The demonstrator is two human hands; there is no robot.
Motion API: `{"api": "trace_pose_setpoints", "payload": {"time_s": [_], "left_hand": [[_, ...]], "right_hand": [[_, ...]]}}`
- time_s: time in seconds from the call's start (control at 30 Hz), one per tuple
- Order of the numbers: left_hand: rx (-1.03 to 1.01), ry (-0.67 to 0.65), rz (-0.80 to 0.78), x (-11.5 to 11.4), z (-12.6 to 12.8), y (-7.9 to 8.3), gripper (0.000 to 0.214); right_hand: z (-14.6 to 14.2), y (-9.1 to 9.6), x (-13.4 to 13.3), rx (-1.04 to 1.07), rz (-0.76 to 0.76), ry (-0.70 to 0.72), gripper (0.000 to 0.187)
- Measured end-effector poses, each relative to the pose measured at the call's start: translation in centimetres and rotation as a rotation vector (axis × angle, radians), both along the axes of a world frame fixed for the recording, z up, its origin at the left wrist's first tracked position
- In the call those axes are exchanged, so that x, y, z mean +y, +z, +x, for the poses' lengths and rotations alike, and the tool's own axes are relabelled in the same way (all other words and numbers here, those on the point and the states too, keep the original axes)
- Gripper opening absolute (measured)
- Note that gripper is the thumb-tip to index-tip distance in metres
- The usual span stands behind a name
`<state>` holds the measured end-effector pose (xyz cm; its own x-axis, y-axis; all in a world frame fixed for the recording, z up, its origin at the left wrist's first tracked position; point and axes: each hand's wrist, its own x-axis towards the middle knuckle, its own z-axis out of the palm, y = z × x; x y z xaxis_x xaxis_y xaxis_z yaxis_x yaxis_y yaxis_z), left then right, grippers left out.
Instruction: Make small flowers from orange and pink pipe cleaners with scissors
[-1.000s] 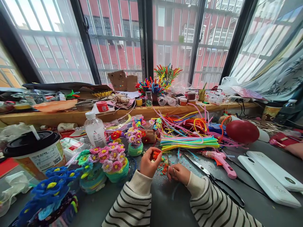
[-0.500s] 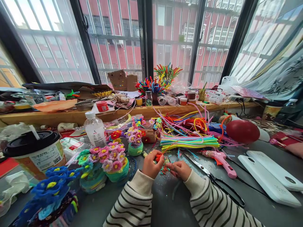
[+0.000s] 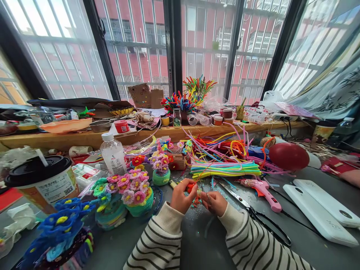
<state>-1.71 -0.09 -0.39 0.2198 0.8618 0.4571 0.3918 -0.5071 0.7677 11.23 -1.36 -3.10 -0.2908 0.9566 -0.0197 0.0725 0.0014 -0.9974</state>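
My left hand (image 3: 182, 196) is closed, with thumb and fingers pinching an orange-red fuzzy pipe cleaner (image 3: 191, 187). A thin stem slants up from the pinch. Facing it, my right hand (image 3: 215, 203) curls around a slim dark metal tool (image 3: 201, 185), which looks like small scissors; the fingers partly hide it. Its tip is close to the orange-red fuzz; whether they touch I cannot tell. Under both hands, coloured fluff and clippings (image 3: 196, 201) lie scattered. Straight ahead is a bundle of pastel pipe cleaners (image 3: 225, 168).
Large scissors (image 3: 247, 206), a pink glue gun (image 3: 263, 192) and white power banks (image 3: 320, 213) lie on the right. Pipe-cleaner flower pots (image 3: 137, 195), a plastic bottle (image 3: 112, 155) and a lidded cup (image 3: 42, 180) stand left. Another person's hand (image 3: 351, 176) shows at the right edge.
Both hands keep their grips and shift only slightly. The slim tool and the thin stem have changed angle a little beside the orange-red fuzz.
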Motion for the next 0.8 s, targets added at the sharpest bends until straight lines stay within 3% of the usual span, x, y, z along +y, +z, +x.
{"api": "trace_pose_setpoints", "payload": {"time_s": [0.13,0.33,0.67,0.8], "left_hand": [[-0.039,-0.009,-0.004,-0.11,0.03,-0.12,0.014],[-0.195,0.059,-0.044,-0.02,0.44,-0.26,0.020],[-0.746,-0.070,-0.379,0.50,0.43,0.07,0.029],[-0.914,-0.095,-0.472,0.59,0.28,0.15,0.031]], "right_hand": [[0.19,-0.13,0.30,0.075,-0.063,0.016,0.053],[0.50,-0.11,0.42,-0.027,0.073,-0.092,0.049],[0.58,0.09,0.22,-0.116,0.174,-0.189,0.046],[0.60,-0.19,0.45,-0.089,0.134,-0.166,0.049]]}}
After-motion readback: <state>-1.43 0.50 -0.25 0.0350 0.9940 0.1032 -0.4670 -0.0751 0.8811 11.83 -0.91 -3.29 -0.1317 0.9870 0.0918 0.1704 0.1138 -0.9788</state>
